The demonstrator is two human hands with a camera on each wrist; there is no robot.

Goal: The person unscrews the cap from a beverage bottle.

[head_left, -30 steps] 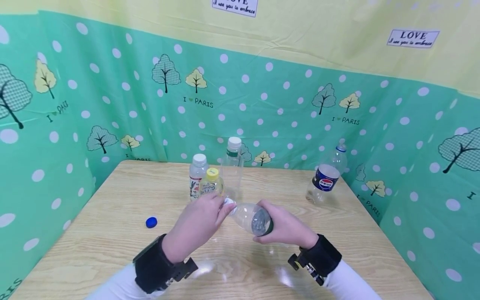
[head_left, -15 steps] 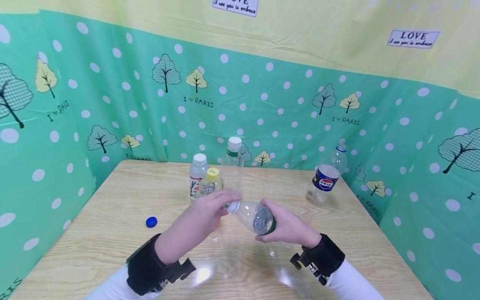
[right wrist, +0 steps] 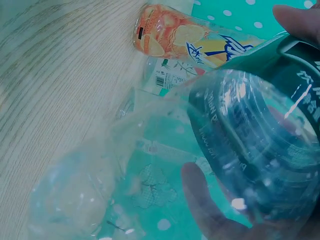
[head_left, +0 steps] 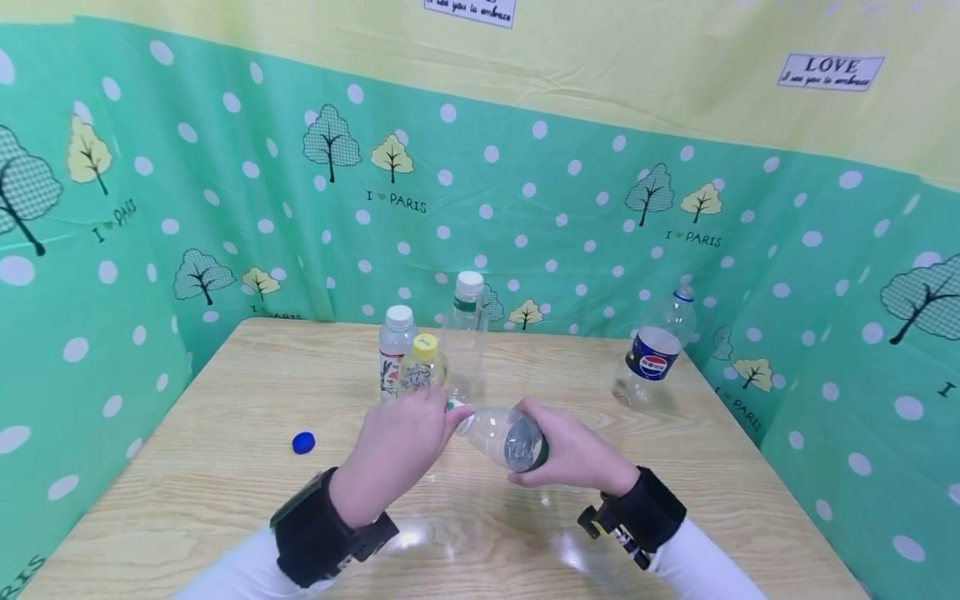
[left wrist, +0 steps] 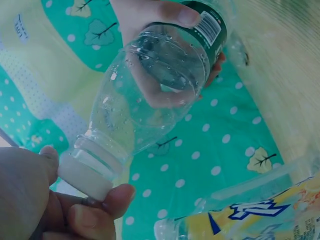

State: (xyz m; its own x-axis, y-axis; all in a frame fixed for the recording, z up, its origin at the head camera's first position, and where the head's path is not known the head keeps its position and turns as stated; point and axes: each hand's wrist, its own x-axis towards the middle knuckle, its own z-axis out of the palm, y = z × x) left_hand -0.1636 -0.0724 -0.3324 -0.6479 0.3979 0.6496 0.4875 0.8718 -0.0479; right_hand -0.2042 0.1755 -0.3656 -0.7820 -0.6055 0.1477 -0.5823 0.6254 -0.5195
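Observation:
A clear plastic bottle (head_left: pixel 495 433) with a green label lies tilted in the air above the table, its neck toward the left. My right hand (head_left: pixel 573 450) grips it around the label near its base. With thumb and fingers, my left hand (head_left: pixel 397 446) pinches the white cap (left wrist: pixel 85 177) at its neck, which the left wrist view shows closely. Water droplets cling inside the bottle, and some clear liquid seems to sit toward the label end. In the right wrist view the bottle's green label (right wrist: pixel 300 75) fills the right side.
Behind the left hand stand a yellow-capped bottle (head_left: pixel 424 368), a white-capped bottle (head_left: pixel 396 354) and a taller clear bottle (head_left: pixel 467 342). A Pepsi bottle (head_left: pixel 654 354) stands at the back right. On the left of the wooden table (head_left: pixel 225 500) lies a blue cap (head_left: pixel 303 442).
Half a second ago the left fingers reached over the cap; now that hand has turned, with its thumb along the cap. The right hand and bottle have barely shifted.

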